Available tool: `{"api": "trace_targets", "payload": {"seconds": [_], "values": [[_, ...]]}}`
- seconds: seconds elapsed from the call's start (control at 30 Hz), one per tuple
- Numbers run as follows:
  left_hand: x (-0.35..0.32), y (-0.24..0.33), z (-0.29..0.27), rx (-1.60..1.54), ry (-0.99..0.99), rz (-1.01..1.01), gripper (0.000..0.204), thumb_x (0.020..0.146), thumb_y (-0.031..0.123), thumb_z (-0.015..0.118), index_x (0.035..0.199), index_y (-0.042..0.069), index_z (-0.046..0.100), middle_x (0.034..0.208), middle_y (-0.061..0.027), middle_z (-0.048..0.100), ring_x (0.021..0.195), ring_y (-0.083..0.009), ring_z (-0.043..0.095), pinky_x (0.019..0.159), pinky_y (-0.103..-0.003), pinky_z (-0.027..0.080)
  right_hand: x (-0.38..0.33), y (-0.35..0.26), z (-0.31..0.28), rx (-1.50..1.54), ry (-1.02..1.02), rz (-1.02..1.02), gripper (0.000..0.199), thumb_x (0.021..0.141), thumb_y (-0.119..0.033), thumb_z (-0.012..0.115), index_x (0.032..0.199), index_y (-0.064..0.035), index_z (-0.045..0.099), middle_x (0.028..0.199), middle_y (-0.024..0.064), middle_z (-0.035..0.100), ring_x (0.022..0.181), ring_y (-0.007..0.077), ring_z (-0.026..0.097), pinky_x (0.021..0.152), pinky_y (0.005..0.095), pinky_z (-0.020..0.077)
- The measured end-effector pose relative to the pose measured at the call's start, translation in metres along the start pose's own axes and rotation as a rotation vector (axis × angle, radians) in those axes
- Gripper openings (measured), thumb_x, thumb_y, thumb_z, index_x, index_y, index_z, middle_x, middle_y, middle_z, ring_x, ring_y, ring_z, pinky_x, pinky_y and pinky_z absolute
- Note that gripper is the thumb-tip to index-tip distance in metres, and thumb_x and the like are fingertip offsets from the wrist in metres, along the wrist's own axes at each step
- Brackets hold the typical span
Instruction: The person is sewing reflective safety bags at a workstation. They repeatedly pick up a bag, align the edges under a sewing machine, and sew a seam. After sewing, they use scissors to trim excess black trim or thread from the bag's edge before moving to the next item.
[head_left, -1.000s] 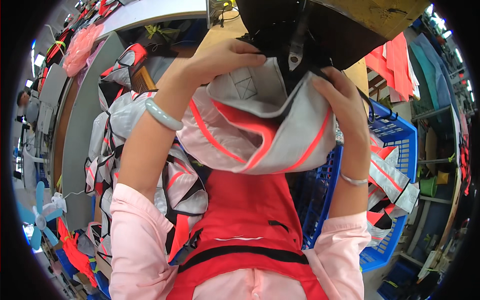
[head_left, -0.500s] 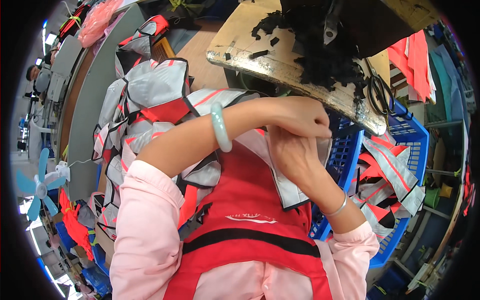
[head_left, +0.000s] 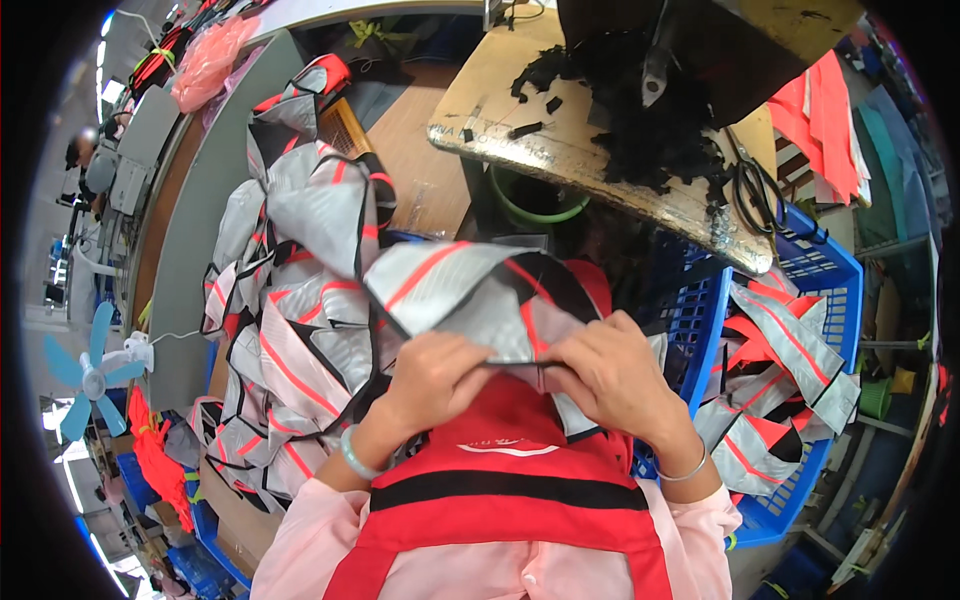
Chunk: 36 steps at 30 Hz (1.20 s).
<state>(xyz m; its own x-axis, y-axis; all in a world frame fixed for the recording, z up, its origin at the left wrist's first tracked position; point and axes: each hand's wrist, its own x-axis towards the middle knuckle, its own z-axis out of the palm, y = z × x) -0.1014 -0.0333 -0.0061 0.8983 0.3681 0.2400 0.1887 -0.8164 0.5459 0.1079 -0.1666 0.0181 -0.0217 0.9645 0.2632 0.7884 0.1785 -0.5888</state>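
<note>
Head view: left hand (head_left: pixel 435 380) and right hand (head_left: pixel 622 378) pinch grey fabric (head_left: pixel 440 290) edgewise, fingers closed, seemingly for tension, before the worktable's (head_left: pixel 565 160) front edge. I find fingertips partly hidden.

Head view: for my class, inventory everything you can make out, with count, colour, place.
Held piece: one, silver with red stripes, centre
Loose pieces: many, similar colours, heaped left
Basket: at least one, blue, right
Basket pieces: several, silver and red, inside
Worktop: one, yellowish, upper centre
Machine: one, dark, above worktop
Scissors: one pair, black, worktop's right end
Scraps: many, black, on worktop
Container: one, green-rimmed, below worktop edge
Hanging cloth: several, orange-red, upper right
Plastic bag: one, pinkish, upper left
Fan: one, blue-bladed, far left
Background clutter: too small to count
Apron: one, red, lower centre
Left hand: one, held piece's near edge
Right hand: one, same edge
</note>
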Motion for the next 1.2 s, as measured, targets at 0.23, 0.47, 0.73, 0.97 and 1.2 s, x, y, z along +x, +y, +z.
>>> {"api": "trace_targets", "payload": {"seconds": [0.23, 0.47, 0.73, 0.97, 1.2], "values": [[0.049, 0.058, -0.047, -0.383, -0.170, 0.144, 0.022, 0.073, 0.022, 0.080, 0.080, 0.005, 0.068, 0.060, -0.0081, 0.058, 0.049, -0.0240, 0.056, 0.046, -0.033, 0.042, -0.026, -0.011, -0.059, 0.085, 0.051, 0.012, 0.016, 0.073, -0.017, 0.075, 0.085, -0.0126, 0.065, 0.073, 0.0022, 0.058, 0.071, 0.0214, 0.057, 0.068, 0.0341, 0.0381], [0.152, 0.032, -0.053, -0.455, -0.279, 0.018, 0.033, 0.072, 0.021, 0.081, 0.090, -0.003, 0.068, 0.079, -0.0104, 0.068, 0.069, -0.0154, 0.064, 0.064, -0.028, 0.050, 0.009, 0.021, -0.091, 0.040, 0.347, 0.173, 0.011, 0.078, -0.010, 0.066, 0.085, -0.0023, 0.063, 0.074, 0.0095, 0.060, 0.067, 0.0286, 0.055, 0.062, 0.0364, 0.0396], [0.241, -0.033, -0.043, -0.463, -0.407, -0.186, 0.043, 0.074, 0.032, 0.079, 0.100, -0.002, 0.070, 0.086, -0.0058, 0.069, 0.083, -0.0113, 0.060, 0.077, -0.026, 0.047, 0.064, 0.079, -0.088, 0.169, 0.395, 0.437, 0.021, 0.087, -0.017, 0.060, 0.091, 0.0024, 0.063, 0.064, 0.0134, 0.055, 0.055, 0.0192, 0.050, 0.054, 0.0326, 0.0397], [0.278, -0.047, -0.039, -0.478, -0.491, -0.184, 0.048, 0.074, 0.033, 0.079, 0.103, -0.004, 0.070, 0.095, -0.0085, 0.069, 0.092, -0.0150, 0.062, 0.082, -0.028, 0.047, 0.083, 0.117, -0.096, 0.180, 0.311, 0.504, 0.023, 0.089, -0.021, 0.061, 0.093, 0.0016, 0.064, 0.059, 0.0066, 0.049, 0.052, 0.0113, 0.044, 0.051, 0.0301, 0.0369], [0.297, -0.061, -0.030, -0.432, -0.453, -0.182, 0.038, 0.078, 0.026, 0.078, 0.102, -0.002, 0.070, 0.087, -0.0024, 0.068, 0.079, -0.0085, 0.059, 0.076, -0.023, 0.047, 0.091, 0.137, -0.102, 0.183, 0.273, 0.495, 0.028, 0.090, -0.024, 0.061, 0.095, 0.0030, 0.065, 0.061, 0.0032, 0.051, 0.055, 0.0110, 0.045, 0.053, 0.0294, 0.0387]]}}
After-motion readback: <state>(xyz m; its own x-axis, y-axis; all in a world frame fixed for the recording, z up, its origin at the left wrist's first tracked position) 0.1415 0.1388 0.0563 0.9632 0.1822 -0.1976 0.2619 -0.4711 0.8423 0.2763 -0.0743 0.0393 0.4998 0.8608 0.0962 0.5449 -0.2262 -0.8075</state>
